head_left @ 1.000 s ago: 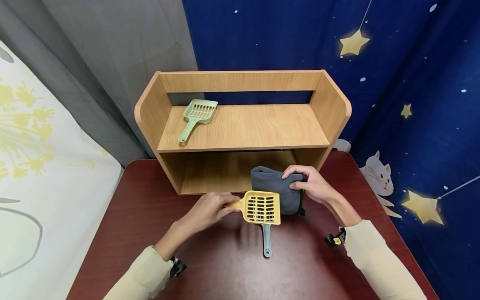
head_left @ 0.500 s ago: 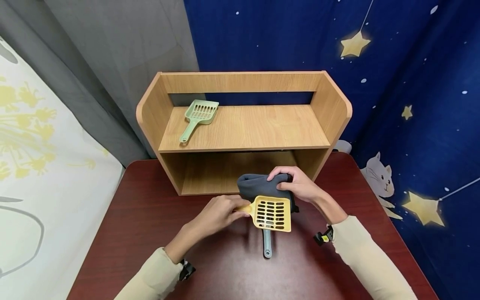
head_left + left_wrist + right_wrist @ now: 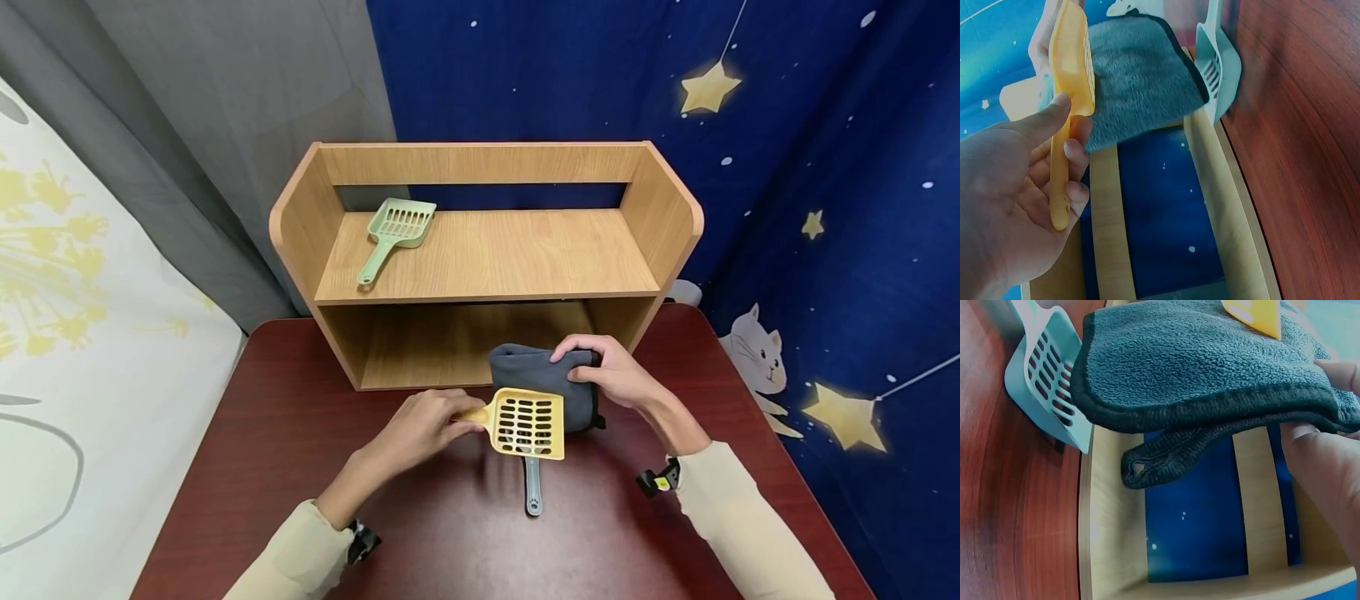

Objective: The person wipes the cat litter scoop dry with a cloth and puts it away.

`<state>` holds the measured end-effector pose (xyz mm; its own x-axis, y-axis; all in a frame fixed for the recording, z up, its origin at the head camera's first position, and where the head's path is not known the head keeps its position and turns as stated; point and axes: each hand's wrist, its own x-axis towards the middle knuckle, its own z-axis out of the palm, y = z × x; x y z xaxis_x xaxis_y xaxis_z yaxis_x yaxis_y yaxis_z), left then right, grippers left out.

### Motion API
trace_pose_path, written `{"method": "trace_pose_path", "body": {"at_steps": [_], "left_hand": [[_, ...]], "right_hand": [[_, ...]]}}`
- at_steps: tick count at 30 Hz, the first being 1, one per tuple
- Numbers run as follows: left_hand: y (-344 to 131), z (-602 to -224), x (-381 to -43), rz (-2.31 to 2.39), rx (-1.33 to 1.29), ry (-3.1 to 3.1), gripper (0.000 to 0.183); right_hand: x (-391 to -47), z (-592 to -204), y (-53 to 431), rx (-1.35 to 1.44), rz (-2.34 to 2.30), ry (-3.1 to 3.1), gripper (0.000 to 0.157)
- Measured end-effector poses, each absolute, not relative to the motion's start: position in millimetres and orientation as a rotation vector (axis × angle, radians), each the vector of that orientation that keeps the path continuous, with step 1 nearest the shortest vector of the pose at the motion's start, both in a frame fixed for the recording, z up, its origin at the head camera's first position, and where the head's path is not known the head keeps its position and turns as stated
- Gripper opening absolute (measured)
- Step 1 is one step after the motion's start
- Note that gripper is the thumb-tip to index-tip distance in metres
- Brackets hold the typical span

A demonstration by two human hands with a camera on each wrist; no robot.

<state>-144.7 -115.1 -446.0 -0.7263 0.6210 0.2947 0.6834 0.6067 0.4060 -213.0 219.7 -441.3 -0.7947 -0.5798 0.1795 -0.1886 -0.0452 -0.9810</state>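
1. Since 0.5 s ago: yellow litter scoop [image 3: 1071, 69] shifted twd 9 o'clock, dark-grey towel [image 3: 579, 398] twd 3.
2. L hand [image 3: 431, 423] curled round scoop's handle, over worktop [image 3: 420, 517].
3. R hand [image 3: 611, 371] pinches towel, at yellow's 1 o'clock; contact unclear.
4. Blue scoop [image 3: 533, 487] on worktop, hndl at 6.
5. Green scoop [image 3: 387, 242] on upper shelf [image 3: 525, 254], 11 o'clock.
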Motion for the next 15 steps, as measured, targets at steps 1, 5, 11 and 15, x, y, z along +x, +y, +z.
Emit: {"method": "trace_pose_path", "body": {"at_steps": [1, 5, 11, 15], "left_hand": [[-116, -446, -145, -0.766, -1.098, -2.702, 0.024], [-119, -447, -144, -0.791, -1.089, -2.693, 0.024], [-116, -447, -142, -0.839, -1.103, -2.704, 0.024], [-112, -448, -141, -0.841, -1.119, -2.703, 0.024]], "right_hand": [[-213, -441, 222, -0.830, -1.918, 1.938, 0.028], [-213, -443, 227, -0.844, -1.939, 1.925, 0.029], [-213, -444, 220, -0.849, -1.879, 1.982, 0.028], [-214, -443, 209, -0.873, -1.815, 2.028, 0.028]]}}
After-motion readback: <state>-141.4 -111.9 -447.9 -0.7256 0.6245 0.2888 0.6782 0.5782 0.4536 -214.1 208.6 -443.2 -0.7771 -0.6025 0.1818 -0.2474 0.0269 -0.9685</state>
